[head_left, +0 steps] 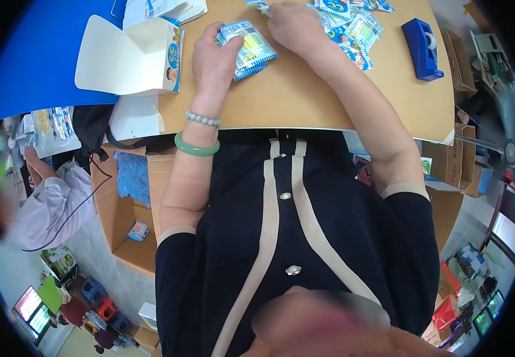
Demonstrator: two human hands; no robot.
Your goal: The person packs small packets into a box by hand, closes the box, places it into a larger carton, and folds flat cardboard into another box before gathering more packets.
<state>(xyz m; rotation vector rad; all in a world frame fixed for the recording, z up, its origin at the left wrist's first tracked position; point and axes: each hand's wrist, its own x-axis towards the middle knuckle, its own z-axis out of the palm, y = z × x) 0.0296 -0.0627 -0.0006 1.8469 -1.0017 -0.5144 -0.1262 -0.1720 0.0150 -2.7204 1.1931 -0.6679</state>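
- Dark top with cream trim [233, 297], worn by the person at work, fills the lower center; the bottom edge of the frame cuts it off.
- Tan table [329, 101] spans the upper frame, its far side out of view beyond the top edge.
- Blue surface [37, 71], upper left, runs out into the dark lens border.
- White carton [123, 65], upper left, stands with its flap open; its inside shows only in part.
- Loose pile of packets [361, 30], upper right of center, overlaps too much to count and is clipped by the top edge.
- Right hand [296, 27], top center, back toward the camera, is drawn in narrow on one end of a packet; the exact finger contact is hidden.
- Left hand [213, 56], upper center, opens moderately and grips the left side of a packet stack [254, 47], thumb lying over the top packet; the lower packets are mostly covered.
- Blue tape dispenser [419, 50] sits upper right.
- The right hand's single packet [258, 5], at the top edge, is partly cut off, its print unreadable.
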